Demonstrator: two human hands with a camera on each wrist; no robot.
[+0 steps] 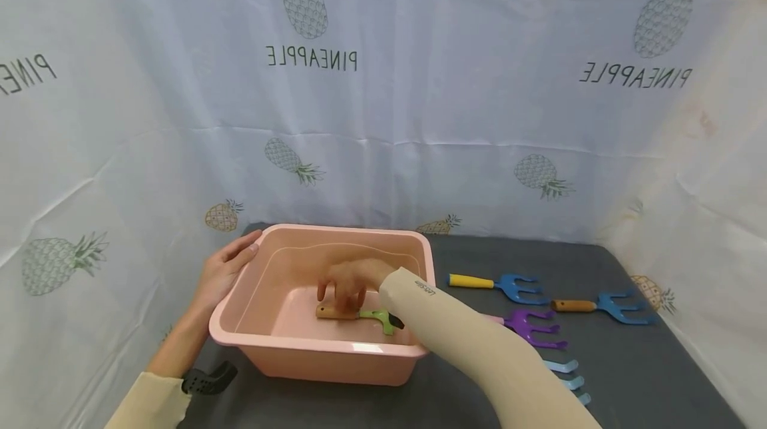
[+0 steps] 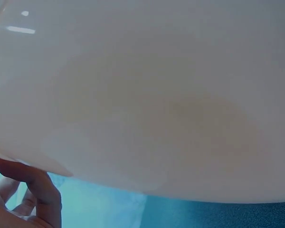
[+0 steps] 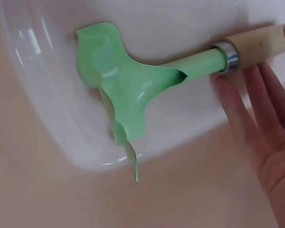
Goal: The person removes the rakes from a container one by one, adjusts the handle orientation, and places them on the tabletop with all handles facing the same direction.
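Observation:
My left hand grips the left rim of a pink plastic basin, thumb on top. In the left wrist view, curled fingers show below the basin's pale wall. Inside the basin lies a green garden hand tool with a wooden handle and a silver collar. Over that handle hangs my right hand, fingers pointing down. The right wrist view shows its fingers extended along one side of the handle, with another fingertip at the frame's right edge; whether they touch the wood I cannot tell.
Right of the basin on the dark table lie a blue fork with yellow handle, a blue fork with wooden handle, a purple fork and light-blue tines, partly behind my right sleeve. A pineapple-print curtain surrounds the table.

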